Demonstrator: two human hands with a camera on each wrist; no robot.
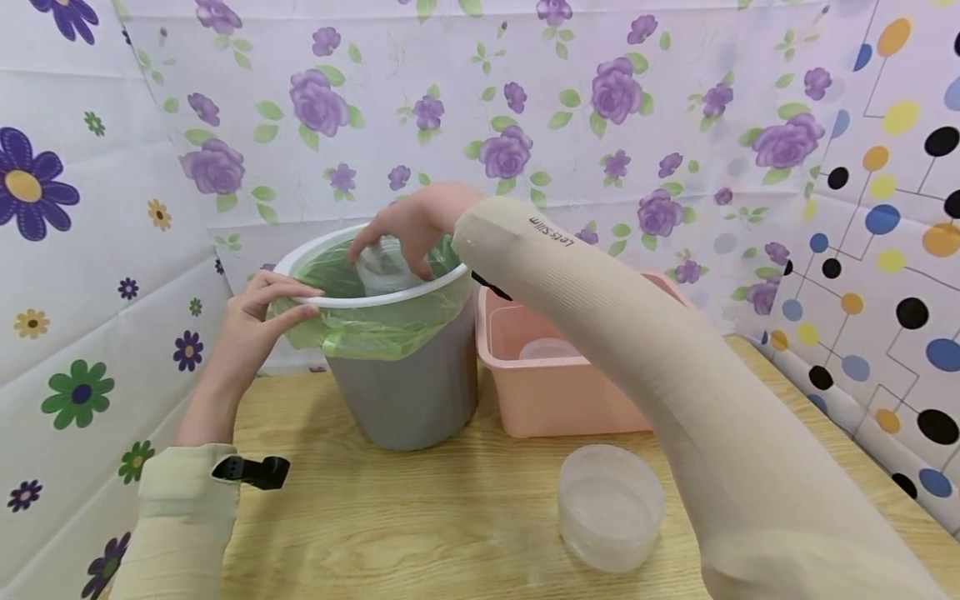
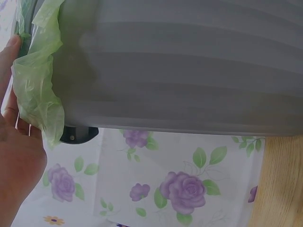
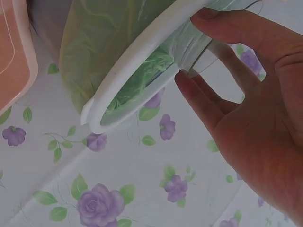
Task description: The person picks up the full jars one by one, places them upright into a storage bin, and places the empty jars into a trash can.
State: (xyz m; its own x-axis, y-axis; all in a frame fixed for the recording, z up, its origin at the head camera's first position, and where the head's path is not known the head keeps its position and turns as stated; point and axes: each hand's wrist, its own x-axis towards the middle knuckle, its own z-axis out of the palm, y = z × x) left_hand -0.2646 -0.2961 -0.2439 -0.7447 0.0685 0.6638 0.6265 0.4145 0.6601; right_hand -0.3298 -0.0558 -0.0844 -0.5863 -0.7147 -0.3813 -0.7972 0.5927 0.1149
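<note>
A grey trash can [image 1: 408, 392] with a white rim [image 1: 281, 265] stands at the back left, lined with a thin green plastic bag [image 1: 375, 333] folded over its edge. My left hand [image 1: 258, 312] grips the left side of that rim, thumb on the outside bag and fingers over the top. Over the opening, my right hand [image 1: 423, 221] holds a clear round plastic container [image 1: 386, 267] by its edge, thumb and fingers spread around it. In the right wrist view the clear container [image 3: 191, 49] is tilted in the mouth of the can. Its lower part is hidden.
Right of the can sits a pink plastic basin [image 1: 570, 400] with a translucent round piece [image 1: 549, 348] inside, partly behind my right arm. A clear round tub [image 1: 611, 508] stands on the wooden table [image 1: 420, 517] nearer me. Patterned cloth [image 1: 420, 142] covers the walls.
</note>
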